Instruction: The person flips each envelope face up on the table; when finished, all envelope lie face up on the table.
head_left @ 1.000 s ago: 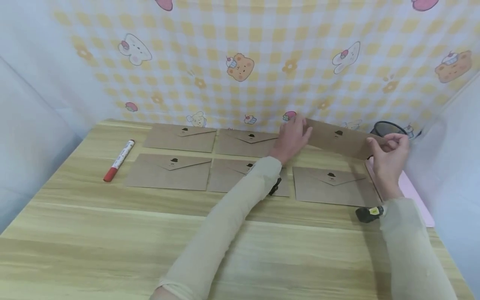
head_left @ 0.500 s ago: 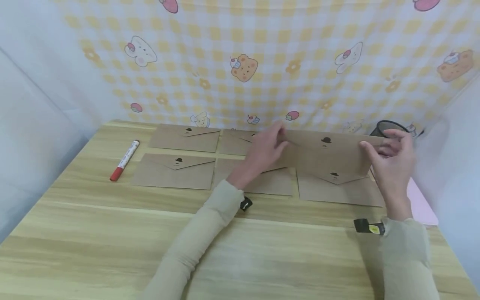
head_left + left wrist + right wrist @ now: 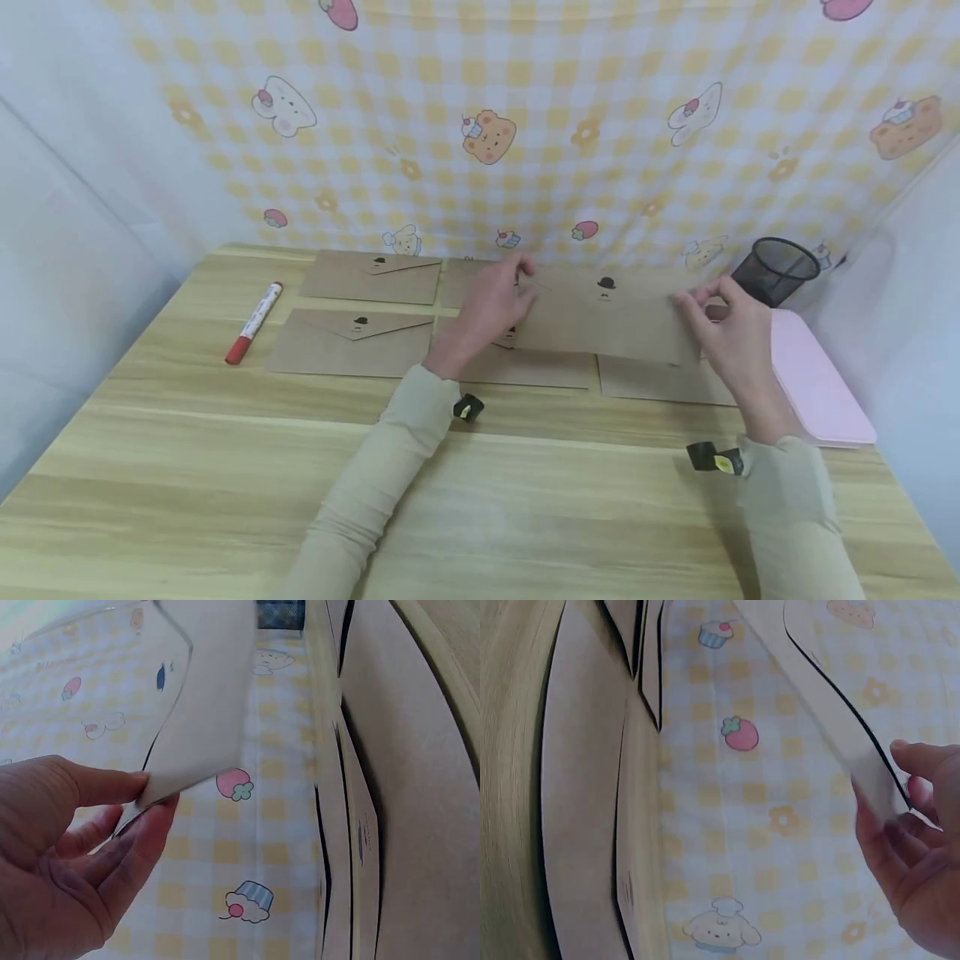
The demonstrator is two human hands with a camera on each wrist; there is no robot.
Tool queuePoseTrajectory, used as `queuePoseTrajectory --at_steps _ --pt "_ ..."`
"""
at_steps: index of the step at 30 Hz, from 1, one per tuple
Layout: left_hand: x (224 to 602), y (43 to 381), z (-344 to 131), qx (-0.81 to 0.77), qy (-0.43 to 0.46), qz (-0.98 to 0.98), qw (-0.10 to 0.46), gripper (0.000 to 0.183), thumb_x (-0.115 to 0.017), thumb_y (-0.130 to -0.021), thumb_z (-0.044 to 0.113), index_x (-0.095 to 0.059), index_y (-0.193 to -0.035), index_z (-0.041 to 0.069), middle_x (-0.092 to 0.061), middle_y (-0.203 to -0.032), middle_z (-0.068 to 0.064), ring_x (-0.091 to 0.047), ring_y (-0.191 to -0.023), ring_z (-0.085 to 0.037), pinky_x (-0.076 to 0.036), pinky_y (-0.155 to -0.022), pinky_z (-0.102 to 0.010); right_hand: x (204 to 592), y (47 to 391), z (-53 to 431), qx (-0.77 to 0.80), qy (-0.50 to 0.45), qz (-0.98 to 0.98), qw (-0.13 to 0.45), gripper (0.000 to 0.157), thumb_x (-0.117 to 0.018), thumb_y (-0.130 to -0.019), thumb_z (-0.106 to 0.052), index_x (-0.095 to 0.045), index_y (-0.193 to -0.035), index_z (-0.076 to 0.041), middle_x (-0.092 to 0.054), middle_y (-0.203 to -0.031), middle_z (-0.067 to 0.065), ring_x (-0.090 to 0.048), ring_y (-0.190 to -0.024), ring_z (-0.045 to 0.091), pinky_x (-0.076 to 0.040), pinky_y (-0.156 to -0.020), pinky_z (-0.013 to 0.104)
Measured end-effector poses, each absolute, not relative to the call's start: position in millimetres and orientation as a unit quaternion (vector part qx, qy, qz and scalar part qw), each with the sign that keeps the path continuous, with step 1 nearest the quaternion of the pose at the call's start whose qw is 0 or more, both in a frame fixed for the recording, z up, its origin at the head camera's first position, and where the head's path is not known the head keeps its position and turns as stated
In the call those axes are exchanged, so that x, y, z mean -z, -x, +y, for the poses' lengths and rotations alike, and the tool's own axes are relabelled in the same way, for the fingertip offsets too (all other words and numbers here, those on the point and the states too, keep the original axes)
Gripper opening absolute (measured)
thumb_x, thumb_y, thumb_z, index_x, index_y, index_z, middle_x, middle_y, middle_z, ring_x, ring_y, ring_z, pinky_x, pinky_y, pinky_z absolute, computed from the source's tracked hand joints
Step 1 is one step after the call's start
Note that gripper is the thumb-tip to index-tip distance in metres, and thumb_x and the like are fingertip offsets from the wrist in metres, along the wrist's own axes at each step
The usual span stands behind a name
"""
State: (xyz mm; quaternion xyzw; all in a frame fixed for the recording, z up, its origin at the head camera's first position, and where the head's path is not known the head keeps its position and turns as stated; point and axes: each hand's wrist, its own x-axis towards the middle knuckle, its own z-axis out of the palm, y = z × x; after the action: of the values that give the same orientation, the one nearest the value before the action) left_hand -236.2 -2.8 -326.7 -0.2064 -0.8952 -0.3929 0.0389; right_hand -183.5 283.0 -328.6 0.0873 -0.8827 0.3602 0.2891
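Observation:
A brown kraft envelope (image 3: pixel 600 321) with a small black hat print is raised above the table. My left hand (image 3: pixel 491 304) pinches its left end between thumb and fingers, as the left wrist view also shows on the envelope (image 3: pixel 202 705). At the other end my right hand (image 3: pixel 735 342) grips the right edge; in the right wrist view that hand (image 3: pixel 922 840) has its thumb on one face and fingers behind. Below lie more brown envelopes in two rows: one at back left (image 3: pixel 371 277), one at front left (image 3: pixel 352 343), others partly hidden by the held envelope and my left hand.
A red-capped marker (image 3: pixel 253 323) lies on the left of the wooden table (image 3: pixel 525 500). On the right are a black mesh pen cup (image 3: pixel 776 271) and a pink flat case (image 3: pixel 821 383). A yellow checked curtain (image 3: pixel 555 125) hangs along the back edge.
Both hands have brought the held envelope leftward and a little toward the person. It now overlaps the front middle and right envelopes in the head view, and the mesh cup is more exposed.

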Motion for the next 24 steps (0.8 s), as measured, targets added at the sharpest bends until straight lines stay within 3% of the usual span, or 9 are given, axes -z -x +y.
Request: queuePoseTrajectory --at_steps 2,6,9,11,13,17,19,21,24 --pt "329.0 237.6 -4.4 0.416 0.189 -0.889 0.040 0.024 -0.060 -0.090 0.010 -0.053 -0.111 0.004 -0.058 -0.097 -0.008 -0.037 -0.049 -0.011 -0.040 -0.053 -0.023 328.7 182.5 279.8 -0.385 -0.074 -0.889 0.236 0.020 -0.065 -0.087 -0.017 -0.057 -0.087 0.001 -0.062 -0.091 0.005 -0.054 -0.074 -0.015 -0.045 -0.055 0.008" --pt "332.3 241.5 -7.2 0.432 0.170 -0.883 0.064 0.025 -0.060 -0.090 0.010 -0.053 -0.113 0.003 -0.058 -0.105 -0.009 -0.045 -0.060 -0.013 -0.044 -0.063 -0.025 327.8 181.1 276.7 -0.405 -0.076 -0.901 0.134 0.027 -0.063 -0.089 -0.021 -0.056 -0.108 -0.003 -0.057 -0.117 0.011 -0.066 -0.084 0.017 -0.051 -0.053 0.018" --pt "332.8 243.9 -8.1 0.434 0.151 -0.885 0.073 0.027 -0.061 -0.089 0.010 -0.054 -0.115 0.003 -0.059 -0.107 -0.009 -0.052 -0.076 -0.015 -0.045 -0.072 -0.027 328.5 182.2 278.6 -0.398 -0.115 -0.906 0.089 0.040 -0.067 -0.085 -0.011 -0.052 -0.121 -0.003 -0.048 -0.129 0.019 -0.060 -0.095 0.044 -0.052 -0.058 0.018" --pt "333.1 245.1 -7.3 0.436 0.142 -0.886 0.070 0.030 -0.061 -0.089 0.010 -0.054 -0.118 0.004 -0.059 -0.111 -0.009 -0.055 -0.084 -0.019 -0.047 -0.075 -0.028 329.9 183.9 281.1 -0.394 -0.132 -0.907 0.068 0.049 -0.070 -0.082 -0.007 -0.049 -0.127 -0.004 -0.043 -0.134 0.021 -0.055 -0.099 0.050 -0.052 -0.059 0.018" --pt "334.0 246.3 -6.1 0.429 0.145 -0.890 0.059 0.035 -0.061 -0.090 0.013 -0.052 -0.123 0.005 -0.057 -0.118 -0.009 -0.056 -0.096 -0.020 -0.047 -0.081 -0.029 331.4 185.1 283.8 -0.393 -0.133 -0.908 0.056 0.053 -0.070 -0.081 -0.005 -0.048 -0.130 -0.005 -0.041 -0.136 0.021 -0.054 -0.102 0.049 -0.052 -0.061 0.018" --pt "335.6 248.0 -2.9 0.410 0.171 -0.896 0.018 0.051 -0.062 -0.089 0.018 -0.044 -0.134 0.006 -0.049 -0.134 -0.008 -0.047 -0.119 -0.020 -0.040 -0.097 -0.031 334.9 186.8 290.1 -0.401 -0.112 -0.907 0.065 0.049 -0.067 -0.084 -0.005 -0.051 -0.130 -0.007 -0.046 -0.133 0.019 -0.067 -0.081 0.028 -0.053 -0.055 0.024" --pt "335.9 248.2 -1.1 0.407 0.180 -0.895 -0.016 0.060 -0.063 -0.088 0.019 -0.037 -0.140 0.006 -0.048 -0.135 -0.009 -0.056 -0.101 -0.020 -0.046 -0.088 -0.033 336.7 187.8 294.4 -0.398 -0.102 -0.908 0.080 0.044 -0.065 -0.086 -0.005 -0.053 -0.128 -0.006 -0.055 -0.123 0.020 -0.067 -0.066 0.015 -0.053 -0.052 0.025" --pt "336.8 248.9 1.2 0.410 0.190 -0.891 -0.045 0.067 -0.064 -0.086 0.015 -0.030 -0.144 0.006 -0.044 -0.138 -0.011 -0.057 -0.076 -0.016 -0.048 -0.080 -0.031 338.4 188.7 298.4 -0.396 -0.099 -0.908 0.095 0.041 -0.064 -0.086 -0.004 -0.055 -0.126 -0.004 -0.061 -0.110 0.021 -0.065 -0.061 0.010 -0.052 -0.051 0.023" --pt "339.2 251.2 9.5 0.416 0.204 -0.883 -0.071 0.078 -0.063 -0.083 0.008 -0.019 -0.147 0.005 -0.030 -0.147 -0.014 -0.057 -0.087 -0.018 -0.046 -0.086 -0.033 339.6 190.2 303.7 -0.383 -0.084 -0.913 0.114 0.038 -0.065 -0.087 -0.007 -0.057 -0.124 -0.004 -0.064 -0.100 0.023 -0.064 -0.058 0.008 -0.049 -0.048 0.020"
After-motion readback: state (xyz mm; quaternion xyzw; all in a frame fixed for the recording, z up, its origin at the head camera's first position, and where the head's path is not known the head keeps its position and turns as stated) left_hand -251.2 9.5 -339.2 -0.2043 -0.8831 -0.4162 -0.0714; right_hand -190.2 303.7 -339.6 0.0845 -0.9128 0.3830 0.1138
